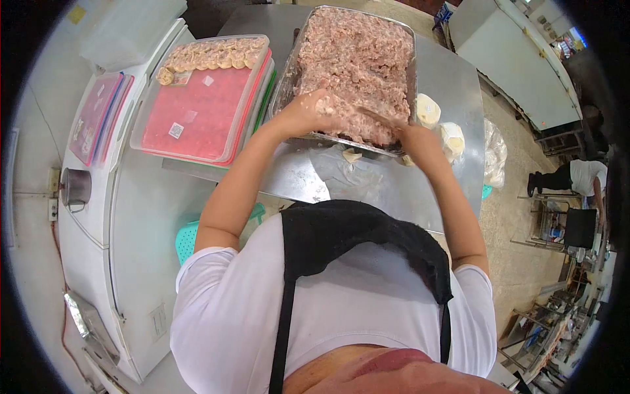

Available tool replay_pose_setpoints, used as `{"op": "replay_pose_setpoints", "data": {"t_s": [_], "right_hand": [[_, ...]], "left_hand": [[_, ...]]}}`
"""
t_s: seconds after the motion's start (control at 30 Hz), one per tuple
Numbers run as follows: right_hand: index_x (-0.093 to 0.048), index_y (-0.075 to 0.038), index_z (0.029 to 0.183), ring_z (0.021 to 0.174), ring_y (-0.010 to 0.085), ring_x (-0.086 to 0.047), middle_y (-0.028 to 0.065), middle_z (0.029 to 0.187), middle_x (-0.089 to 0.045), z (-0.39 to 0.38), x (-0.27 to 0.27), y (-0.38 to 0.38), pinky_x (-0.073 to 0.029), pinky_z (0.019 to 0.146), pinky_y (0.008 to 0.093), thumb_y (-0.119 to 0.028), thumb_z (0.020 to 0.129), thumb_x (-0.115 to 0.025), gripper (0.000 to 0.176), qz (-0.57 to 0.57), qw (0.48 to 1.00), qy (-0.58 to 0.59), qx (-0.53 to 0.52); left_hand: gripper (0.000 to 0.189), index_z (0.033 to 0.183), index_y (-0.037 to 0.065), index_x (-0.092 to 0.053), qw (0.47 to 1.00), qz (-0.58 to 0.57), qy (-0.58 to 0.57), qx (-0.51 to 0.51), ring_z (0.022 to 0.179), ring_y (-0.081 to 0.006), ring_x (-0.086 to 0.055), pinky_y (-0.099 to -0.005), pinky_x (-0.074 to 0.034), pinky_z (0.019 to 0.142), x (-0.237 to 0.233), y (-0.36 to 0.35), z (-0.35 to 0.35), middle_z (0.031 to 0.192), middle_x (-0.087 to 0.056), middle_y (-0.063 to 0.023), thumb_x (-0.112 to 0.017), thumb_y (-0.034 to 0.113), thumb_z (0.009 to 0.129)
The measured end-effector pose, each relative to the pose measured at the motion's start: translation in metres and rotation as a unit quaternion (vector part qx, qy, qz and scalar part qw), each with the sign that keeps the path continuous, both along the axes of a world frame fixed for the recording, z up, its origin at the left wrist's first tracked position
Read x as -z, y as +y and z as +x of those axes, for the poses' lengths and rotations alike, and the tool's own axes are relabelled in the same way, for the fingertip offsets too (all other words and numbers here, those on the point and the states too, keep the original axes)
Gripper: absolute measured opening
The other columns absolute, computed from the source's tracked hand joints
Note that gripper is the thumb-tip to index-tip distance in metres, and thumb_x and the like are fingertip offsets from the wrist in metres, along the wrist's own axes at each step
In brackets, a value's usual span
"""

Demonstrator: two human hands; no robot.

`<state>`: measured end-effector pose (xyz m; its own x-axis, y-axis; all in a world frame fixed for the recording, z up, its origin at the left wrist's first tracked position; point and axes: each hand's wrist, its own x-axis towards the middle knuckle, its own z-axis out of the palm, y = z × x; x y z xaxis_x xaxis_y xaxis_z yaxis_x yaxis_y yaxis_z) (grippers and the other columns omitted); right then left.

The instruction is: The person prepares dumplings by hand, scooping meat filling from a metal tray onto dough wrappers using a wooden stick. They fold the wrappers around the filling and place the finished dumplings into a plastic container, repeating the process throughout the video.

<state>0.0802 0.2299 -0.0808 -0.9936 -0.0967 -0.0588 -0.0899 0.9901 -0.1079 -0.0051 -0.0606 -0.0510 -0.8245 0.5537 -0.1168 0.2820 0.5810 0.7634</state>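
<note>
A large metal tray [415,85] heaped with raw ground meat [357,56] lies on the steel table. My right hand [418,141] is closed round a narrow flat spatula [375,117], its blade over the meat near the tray's front edge. Over the tray's near left part is my left hand [307,115], fingers curled around something pale that is too blurred to name. Left of the tray, a clear plastic container [147,134] with a pink base carries rows of filled dumplings [213,56] along its far side.
Two stacks of round pale wrappers [428,110] [453,139] stand right of the tray. A plastic bag [344,174] and wrapper scraps lie in front. A white freezer [131,262] is at left, a turquoise basket [187,240] below. Another person [584,177] is far right.
</note>
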Motion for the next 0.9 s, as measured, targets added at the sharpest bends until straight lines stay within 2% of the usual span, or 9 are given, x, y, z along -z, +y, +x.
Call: {"op": "replay_pose_setpoints", "data": {"t_s": [0.1, 0.2, 0.27, 0.4, 0.5, 0.57, 0.73, 0.8, 0.9], "right_hand": [[-0.065, -0.004, 0.104, 0.083, 0.0353, -0.064, 0.0189, 0.089, -0.066, 0.013, -0.041, 0.011, -0.049, 0.072, 0.0439, -0.023, 0.092, -0.053, 0.026, -0.107, 0.994, -0.003, 0.025], [-0.066, 0.001, 0.104, 0.085, 0.0344, -0.064, 0.0193, 0.097, -0.067, 0.033, -0.081, 0.004, -0.049, 0.075, 0.0379, -0.023, 0.092, -0.055, 0.029, -0.264, 0.964, 0.012, 0.023], [-0.064, 0.001, 0.109, 0.084, 0.0333, -0.063, 0.0202, 0.099, -0.066, 0.044, -0.093, -0.020, -0.048, 0.076, 0.0365, -0.022, 0.092, -0.057, 0.029, -0.392, 0.917, 0.025, -0.074], [-0.064, -0.002, 0.109, 0.085, 0.0324, -0.063, 0.0176, 0.097, -0.066, 0.030, -0.086, -0.028, -0.049, 0.076, 0.0363, -0.023, 0.091, -0.057, 0.029, -0.299, 0.938, 0.032, -0.171], [-0.066, -0.010, 0.107, 0.078, 0.0309, -0.063, 0.0115, 0.088, -0.064, 0.040, -0.114, -0.037, -0.050, 0.067, 0.0390, -0.025, 0.089, -0.059, 0.024, -0.181, 0.969, 0.111, -0.123], [-0.065, -0.014, 0.108, 0.072, 0.0286, -0.062, 0.0085, 0.083, -0.062, 0.042, -0.110, -0.048, -0.049, 0.058, 0.0392, -0.026, 0.088, -0.060, 0.024, -0.116, 0.966, 0.182, -0.145], [-0.063, -0.015, 0.112, 0.074, 0.0315, -0.062, 0.0098, 0.085, -0.062, 0.035, -0.133, -0.042, -0.049, 0.061, 0.0397, -0.027, 0.089, -0.059, 0.026, -0.102, 0.976, 0.155, -0.111], [-0.063, -0.013, 0.111, 0.077, 0.0324, -0.062, 0.0116, 0.087, -0.062, 0.039, -0.137, -0.052, -0.050, 0.065, 0.0405, -0.027, 0.090, -0.058, 0.025, -0.223, 0.954, 0.168, -0.108], [-0.063, -0.010, 0.109, 0.083, 0.0345, -0.062, 0.0136, 0.092, -0.064, 0.020, -0.107, -0.046, -0.050, 0.071, 0.0421, -0.026, 0.092, -0.054, 0.025, -0.201, 0.962, 0.138, -0.119]], "left_hand": [[0.054, 0.111, 0.004, -0.060, 0.997, 0.071, -0.004, 0.020, 0.102, -0.0305, -0.061, -0.0368, -0.046, 0.089, -0.027, -0.009, 0.022, 0.106, -0.065, -0.0177, -0.077, 0.036, 0.071], [0.039, 0.101, 0.005, -0.063, 0.981, 0.181, 0.064, 0.041, 0.083, -0.0255, -0.063, -0.0368, -0.047, 0.075, -0.046, -0.002, 0.030, 0.091, -0.066, -0.0107, -0.078, 0.023, 0.070], [0.039, 0.103, 0.006, -0.063, 0.951, 0.169, 0.239, 0.103, 0.085, -0.0230, -0.063, -0.0347, -0.046, 0.078, -0.036, 0.005, 0.021, 0.092, -0.066, -0.0075, -0.078, 0.022, 0.070], [0.041, 0.104, 0.005, -0.063, 0.946, 0.126, 0.204, 0.220, 0.087, -0.0256, -0.063, -0.0357, -0.046, 0.080, -0.039, 0.010, 0.020, 0.093, -0.066, -0.0097, -0.078, 0.023, 0.070], [0.039, 0.100, 0.004, -0.062, 0.955, 0.104, 0.262, 0.091, 0.091, -0.0260, -0.061, -0.0348, -0.046, 0.083, -0.022, 0.006, 0.015, 0.094, -0.065, -0.0112, -0.078, 0.024, 0.070], [0.041, 0.099, 0.005, -0.062, 0.985, 0.089, 0.056, 0.138, 0.096, -0.0243, -0.059, -0.0335, -0.045, 0.085, -0.031, 0.003, 0.005, 0.098, -0.063, -0.0120, -0.079, 0.027, 0.069], [0.044, 0.104, 0.004, -0.061, 0.984, 0.132, 0.103, 0.060, 0.093, -0.0220, -0.060, -0.0326, -0.045, 0.084, -0.047, -0.003, 0.024, 0.096, -0.064, -0.0106, -0.079, 0.024, 0.069], [0.046, 0.106, 0.004, -0.060, 0.984, 0.146, 0.097, 0.041, 0.092, -0.0218, -0.060, -0.0332, -0.045, 0.084, -0.051, -0.005, 0.023, 0.094, -0.065, -0.0101, -0.080, 0.023, 0.070], [0.045, 0.106, 0.002, -0.060, 0.967, 0.203, 0.141, 0.065, 0.088, -0.0201, -0.061, -0.0326, -0.047, 0.080, -0.051, -0.004, 0.022, 0.088, -0.065, -0.0072, -0.080, 0.021, 0.071]]}}
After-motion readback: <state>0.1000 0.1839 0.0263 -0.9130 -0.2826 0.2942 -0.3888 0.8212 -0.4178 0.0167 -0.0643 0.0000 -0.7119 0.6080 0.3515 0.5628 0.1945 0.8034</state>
